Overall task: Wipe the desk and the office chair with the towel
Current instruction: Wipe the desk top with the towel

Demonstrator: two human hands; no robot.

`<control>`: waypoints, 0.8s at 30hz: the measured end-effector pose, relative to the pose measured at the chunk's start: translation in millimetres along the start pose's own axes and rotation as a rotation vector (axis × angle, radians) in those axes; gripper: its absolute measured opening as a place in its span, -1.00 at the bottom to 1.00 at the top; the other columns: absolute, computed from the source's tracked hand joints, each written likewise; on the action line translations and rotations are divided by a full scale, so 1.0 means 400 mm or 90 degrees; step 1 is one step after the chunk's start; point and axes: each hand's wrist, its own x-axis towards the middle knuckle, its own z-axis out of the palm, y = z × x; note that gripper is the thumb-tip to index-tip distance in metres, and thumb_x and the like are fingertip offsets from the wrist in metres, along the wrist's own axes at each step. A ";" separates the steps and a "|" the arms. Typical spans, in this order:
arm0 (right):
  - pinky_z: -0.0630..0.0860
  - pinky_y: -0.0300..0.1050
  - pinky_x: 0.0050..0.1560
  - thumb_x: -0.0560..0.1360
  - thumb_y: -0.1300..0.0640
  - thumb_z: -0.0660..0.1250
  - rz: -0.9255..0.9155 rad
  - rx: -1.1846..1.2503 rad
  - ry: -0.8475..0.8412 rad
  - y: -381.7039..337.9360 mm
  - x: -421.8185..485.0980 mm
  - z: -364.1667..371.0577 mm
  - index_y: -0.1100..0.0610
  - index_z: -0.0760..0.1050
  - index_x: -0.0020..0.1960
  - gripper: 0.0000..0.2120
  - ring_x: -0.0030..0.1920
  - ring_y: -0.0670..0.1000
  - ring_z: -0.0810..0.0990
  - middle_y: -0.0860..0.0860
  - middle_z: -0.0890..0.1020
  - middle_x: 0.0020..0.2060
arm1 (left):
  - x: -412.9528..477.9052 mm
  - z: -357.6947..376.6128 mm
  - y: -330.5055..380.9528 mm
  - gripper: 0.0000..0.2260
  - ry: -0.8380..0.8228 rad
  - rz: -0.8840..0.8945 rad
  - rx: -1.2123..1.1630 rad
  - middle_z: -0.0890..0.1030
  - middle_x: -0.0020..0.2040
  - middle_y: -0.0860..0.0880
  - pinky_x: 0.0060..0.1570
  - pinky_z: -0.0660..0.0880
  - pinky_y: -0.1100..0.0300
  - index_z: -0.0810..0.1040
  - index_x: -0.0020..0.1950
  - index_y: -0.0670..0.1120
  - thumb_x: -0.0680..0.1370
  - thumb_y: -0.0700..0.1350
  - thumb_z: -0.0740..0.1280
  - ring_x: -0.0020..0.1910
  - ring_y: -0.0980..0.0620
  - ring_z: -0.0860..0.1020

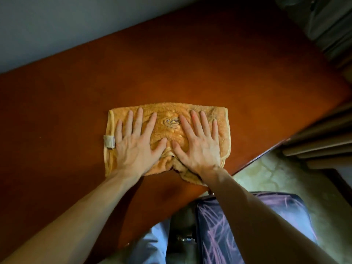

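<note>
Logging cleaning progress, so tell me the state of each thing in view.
towel: folded, flat on the desk.
left hand: open, fingers spread, pressing the towel.
right hand: open, fingers spread, pressing the towel.
desk: bears the towel near its front edge.

Pressing flat, palms down, with left hand (136, 143) and right hand (198, 141) side by side, fingers straight and spread, thumbs seemingly almost touching; bare forearms (76, 216) extended.

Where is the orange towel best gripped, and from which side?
Probably the bunched near edge of the towel, from the person's side: it rumples up between the left hand and right hand; the rest lies flat.
</note>
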 end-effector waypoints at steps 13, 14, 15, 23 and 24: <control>-0.02 0.35 0.61 0.56 -0.50 -0.01 -0.111 -0.023 -0.040 0.186 0.061 -0.043 -0.12 0.04 0.68 -0.20 0.68 0.08 -0.05 0.03 0.09 0.68 | 0.074 0.022 0.072 -0.26 0.025 0.101 -0.007 0.10 0.69 -0.13 0.58 0.05 -0.24 0.14 0.68 0.10 0.58 0.44 0.01 0.67 -0.17 0.03; -0.03 0.34 0.61 0.56 -0.49 0.00 -0.105 -0.021 -0.031 0.203 0.088 -0.051 -0.12 0.06 0.68 -0.21 0.68 0.08 -0.04 0.03 0.10 0.67 | 0.114 0.016 0.079 -0.26 0.028 0.112 -0.012 0.10 0.69 -0.12 0.59 0.04 -0.23 0.14 0.68 0.11 0.58 0.44 0.01 0.67 -0.15 0.02; -0.03 0.33 0.62 0.56 -0.49 0.01 -0.092 -0.017 -0.020 0.229 0.144 -0.053 -0.12 0.08 0.68 -0.21 0.68 0.08 -0.02 0.02 0.12 0.67 | 0.183 0.016 0.090 -0.27 0.031 0.115 -0.014 0.09 0.69 -0.11 0.59 0.03 -0.22 0.13 0.68 0.12 0.58 0.45 0.00 0.67 -0.14 0.02; -0.05 0.32 0.62 0.54 -0.48 0.04 0.002 0.002 0.021 0.410 0.536 -0.080 -0.14 0.15 0.65 -0.23 0.67 0.08 0.05 0.00 0.19 0.65 | 0.674 0.020 0.186 -0.27 0.052 0.134 -0.017 0.16 0.68 -0.10 0.60 0.04 -0.18 0.15 0.66 0.16 0.56 0.46 0.00 0.66 -0.14 0.09; -0.05 0.31 0.63 0.54 -0.47 0.05 0.013 0.004 0.024 0.433 0.583 -0.084 -0.15 0.16 0.65 -0.24 0.66 0.08 0.06 -0.01 0.20 0.65 | 0.734 0.020 0.199 -0.27 0.048 0.138 -0.018 0.16 0.68 -0.10 0.60 0.04 -0.18 0.15 0.66 0.16 0.55 0.47 -0.01 0.66 -0.14 0.09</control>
